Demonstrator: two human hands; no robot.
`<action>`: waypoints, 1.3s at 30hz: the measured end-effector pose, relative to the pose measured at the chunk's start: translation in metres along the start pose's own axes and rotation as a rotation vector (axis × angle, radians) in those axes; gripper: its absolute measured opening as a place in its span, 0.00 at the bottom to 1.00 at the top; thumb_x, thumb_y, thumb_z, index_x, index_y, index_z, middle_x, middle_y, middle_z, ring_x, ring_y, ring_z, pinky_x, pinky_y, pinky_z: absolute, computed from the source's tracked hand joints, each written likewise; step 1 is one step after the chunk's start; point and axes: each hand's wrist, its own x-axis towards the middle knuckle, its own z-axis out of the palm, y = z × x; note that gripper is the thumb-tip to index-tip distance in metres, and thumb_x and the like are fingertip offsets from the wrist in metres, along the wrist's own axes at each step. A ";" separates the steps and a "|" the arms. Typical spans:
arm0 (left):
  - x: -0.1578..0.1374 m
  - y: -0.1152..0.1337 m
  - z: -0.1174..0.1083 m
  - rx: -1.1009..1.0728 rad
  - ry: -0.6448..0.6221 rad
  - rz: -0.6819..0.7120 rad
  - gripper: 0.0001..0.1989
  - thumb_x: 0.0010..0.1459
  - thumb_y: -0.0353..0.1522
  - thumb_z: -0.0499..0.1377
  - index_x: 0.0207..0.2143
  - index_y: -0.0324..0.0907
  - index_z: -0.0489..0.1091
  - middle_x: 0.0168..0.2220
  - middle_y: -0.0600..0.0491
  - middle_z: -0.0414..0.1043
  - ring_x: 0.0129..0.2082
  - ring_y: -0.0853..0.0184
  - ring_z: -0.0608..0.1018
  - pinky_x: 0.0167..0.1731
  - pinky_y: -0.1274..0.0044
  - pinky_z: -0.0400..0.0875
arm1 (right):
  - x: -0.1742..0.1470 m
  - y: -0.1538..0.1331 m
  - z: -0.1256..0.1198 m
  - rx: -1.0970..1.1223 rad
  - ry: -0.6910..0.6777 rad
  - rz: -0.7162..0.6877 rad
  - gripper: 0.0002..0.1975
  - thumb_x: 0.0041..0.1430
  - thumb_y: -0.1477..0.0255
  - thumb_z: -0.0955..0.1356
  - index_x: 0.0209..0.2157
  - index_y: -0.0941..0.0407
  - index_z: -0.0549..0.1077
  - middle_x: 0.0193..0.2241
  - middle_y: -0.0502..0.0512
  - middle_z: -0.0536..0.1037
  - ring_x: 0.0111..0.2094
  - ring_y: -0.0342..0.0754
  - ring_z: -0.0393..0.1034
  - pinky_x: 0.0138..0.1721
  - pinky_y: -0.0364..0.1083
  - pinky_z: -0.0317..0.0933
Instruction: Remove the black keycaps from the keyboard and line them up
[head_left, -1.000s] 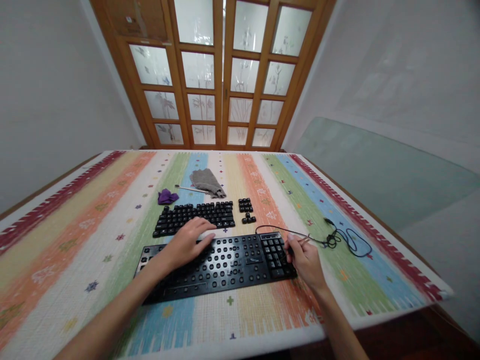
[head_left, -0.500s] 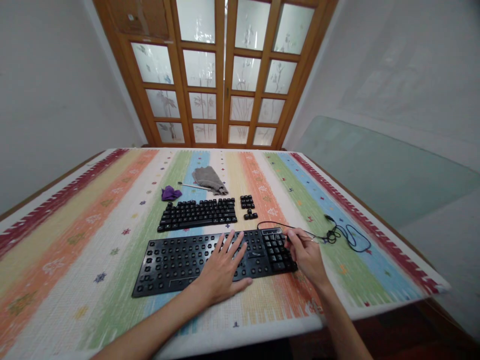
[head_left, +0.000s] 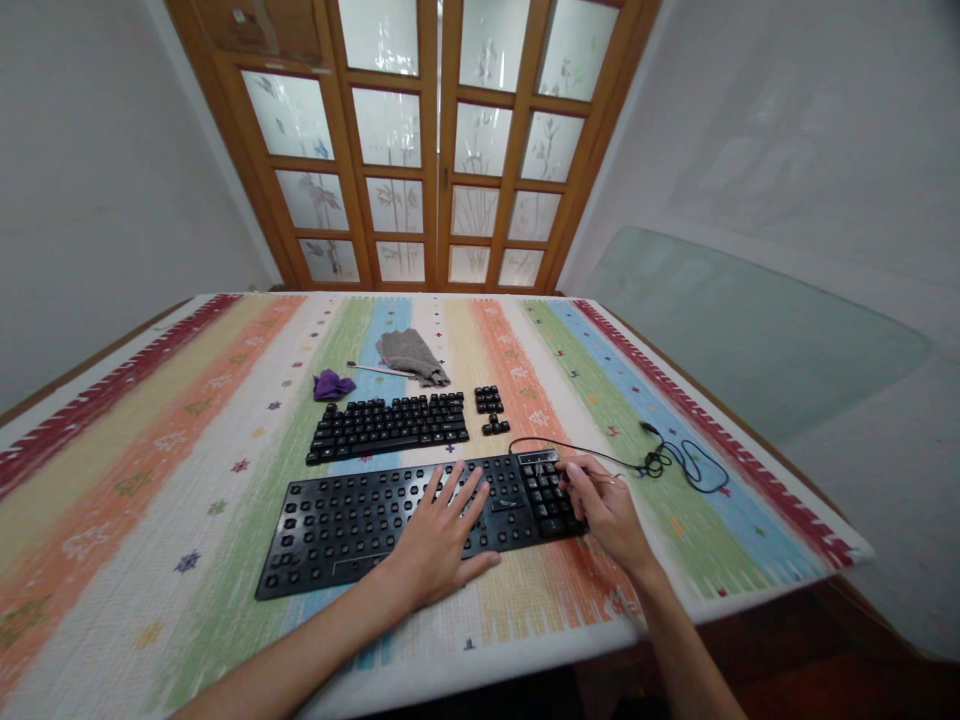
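Note:
A black keyboard (head_left: 322, 540) lies at a slant on the table, its main section bare of keycaps so the switch stems show. My left hand (head_left: 435, 540) rests flat on it, fingers spread, thumb over the near edge. At the right end, keycaps still sit on the number pad (head_left: 551, 510). My right hand (head_left: 607, 505) is closed in a pinch just over the pad's upper right; a small dark thing shows at the fingertips, too small to name. Loose black keycaps (head_left: 390, 425) are laid out in keyboard order behind, with smaller groups of keycaps (head_left: 487, 400) to their right.
A purple cloth (head_left: 332, 385), a thin brush (head_left: 379, 370) and a grey cloth (head_left: 411, 355) lie behind the keycaps. The keyboard's cable (head_left: 694, 465) is loosely coiled at the right. A striped tablecloth (head_left: 247, 420) covers the table; glazed wooden doors (head_left: 435, 180) stand beyond.
My right hand has shifted slightly left, in over the number pad. My left hand stays flat on the keyboard. The whole view has turned a little.

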 end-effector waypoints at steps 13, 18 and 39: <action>-0.017 -0.007 -0.007 0.013 -0.016 0.013 0.37 0.62 0.54 0.47 0.67 0.44 0.51 0.68 0.46 0.49 0.68 0.50 0.50 0.65 0.54 0.45 | 0.005 0.001 0.000 -0.150 -0.141 -0.107 0.17 0.66 0.60 0.61 0.34 0.56 0.74 0.28 0.53 0.76 0.26 0.45 0.68 0.24 0.42 0.59; -0.025 -0.009 -0.009 0.027 -0.046 0.012 0.38 0.62 0.54 0.47 0.67 0.44 0.50 0.68 0.46 0.48 0.68 0.49 0.50 0.65 0.54 0.45 | 0.014 -0.001 0.006 -0.162 -0.176 -0.118 0.18 0.66 0.60 0.61 0.32 0.57 0.75 0.24 0.52 0.75 0.26 0.46 0.68 0.27 0.42 0.60; 0.023 0.005 -0.010 -0.035 -0.075 0.046 0.38 0.65 0.53 0.41 0.68 0.37 0.44 0.69 0.42 0.44 0.69 0.53 0.47 0.66 0.59 0.41 | 0.028 0.003 0.017 -0.221 -0.188 -0.161 0.21 0.67 0.60 0.60 0.29 0.57 0.76 0.20 0.52 0.75 0.23 0.46 0.69 0.28 0.43 0.61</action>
